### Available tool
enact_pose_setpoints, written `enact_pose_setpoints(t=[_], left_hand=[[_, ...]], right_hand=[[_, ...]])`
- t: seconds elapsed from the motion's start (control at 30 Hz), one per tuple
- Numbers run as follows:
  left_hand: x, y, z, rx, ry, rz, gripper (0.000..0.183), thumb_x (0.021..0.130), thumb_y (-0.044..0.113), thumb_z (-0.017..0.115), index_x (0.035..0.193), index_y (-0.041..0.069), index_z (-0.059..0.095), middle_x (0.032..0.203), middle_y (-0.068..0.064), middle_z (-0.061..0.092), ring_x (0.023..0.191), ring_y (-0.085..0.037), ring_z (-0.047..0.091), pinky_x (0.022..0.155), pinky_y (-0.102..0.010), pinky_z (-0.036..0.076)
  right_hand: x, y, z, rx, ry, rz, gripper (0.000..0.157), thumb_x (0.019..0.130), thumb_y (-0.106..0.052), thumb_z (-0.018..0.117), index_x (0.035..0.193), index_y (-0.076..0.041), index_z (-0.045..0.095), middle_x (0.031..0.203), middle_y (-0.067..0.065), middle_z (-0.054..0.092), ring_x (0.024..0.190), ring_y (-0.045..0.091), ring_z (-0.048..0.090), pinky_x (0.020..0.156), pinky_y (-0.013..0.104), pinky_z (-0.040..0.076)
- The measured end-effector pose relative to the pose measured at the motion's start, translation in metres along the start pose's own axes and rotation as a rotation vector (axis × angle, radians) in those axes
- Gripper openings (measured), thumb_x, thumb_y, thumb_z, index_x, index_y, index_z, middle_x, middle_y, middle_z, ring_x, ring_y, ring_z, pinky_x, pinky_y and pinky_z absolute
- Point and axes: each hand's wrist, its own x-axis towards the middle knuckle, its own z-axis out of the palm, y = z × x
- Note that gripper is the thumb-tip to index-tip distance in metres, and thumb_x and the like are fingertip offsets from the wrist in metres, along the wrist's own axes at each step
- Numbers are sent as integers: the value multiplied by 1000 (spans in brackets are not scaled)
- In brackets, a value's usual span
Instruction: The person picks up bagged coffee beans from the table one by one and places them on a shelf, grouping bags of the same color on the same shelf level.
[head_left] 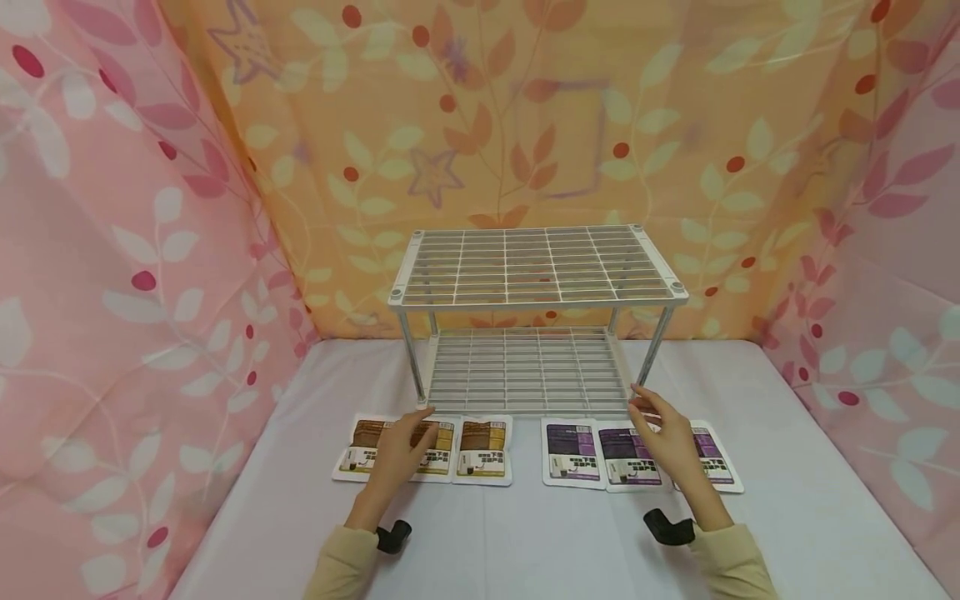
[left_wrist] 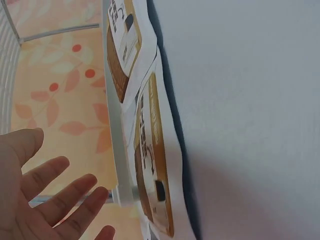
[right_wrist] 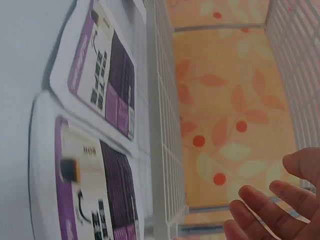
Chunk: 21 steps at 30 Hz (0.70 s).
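Observation:
A white two-tier wire rack (head_left: 536,303) with metal posts stands in the middle of the table in the head view. My left hand (head_left: 401,450) is over the brown pouches (head_left: 483,454), fingertips near the rack's front left corner. The left wrist view shows that hand (left_wrist: 55,200) with spread fingers and nothing in them, beside a brown pouch (left_wrist: 157,145). Over the purple pouches (head_left: 572,454), my right hand (head_left: 669,442) has its fingertips at the front right post. Its fingers are relaxed and hold nothing in the right wrist view, to the side of a purple pouch (right_wrist: 112,75).
The pouches lie flat in a row along the rack's front edge, brown at left and purple at right. A white cloth (head_left: 517,542) covers the table. Floral curtains (head_left: 525,125) rise behind the rack and on both sides. A black device (head_left: 667,528) sits at each wrist.

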Motion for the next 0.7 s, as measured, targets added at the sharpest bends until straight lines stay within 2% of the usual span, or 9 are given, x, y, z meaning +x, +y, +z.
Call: enact_pose_setpoints(t=[0.2,0.33,0.47,0.6,0.7], left_hand=[[-4,3,9,-5,-11,13,35,84,25,58,117,14,56,113,-4,59,106,-25,53,88,-42,42],[-5,7,12,-21,-28,7,32,84,24,58,115,15,57,105,-5,61,94,-20,58,78,-37,47],[-6,12,13,-47,-68,-4,32,84,24,58,114,12,58,91,-1,61,80,-12,57,70,-31,48],[-7,15,16,-39,-106,-2,33,84,24,58,114,10,58,95,0,61,82,-12,56,71,-30,48],[-9,17,16,-33,-125,-10,34,84,25,58,114,9,57,106,-3,60,90,-16,56,73,-33,48]], right_hand=[[-3,-5,23,32,-51,-9,37,85,-17,57,120,-7,52,95,10,63,86,23,60,69,35,51],[-6,-11,38,41,-93,-21,36,85,-19,57,118,-7,54,91,9,64,80,21,61,63,25,51],[-8,-14,51,53,-147,-4,36,86,-25,55,118,-9,54,91,6,64,78,17,61,62,21,50],[-9,-18,64,58,-198,5,38,86,-31,53,119,-12,54,92,2,63,81,14,59,64,22,49],[-10,-24,72,65,-222,-11,37,86,-30,55,119,-13,53,91,-1,63,79,12,59,64,22,48]])
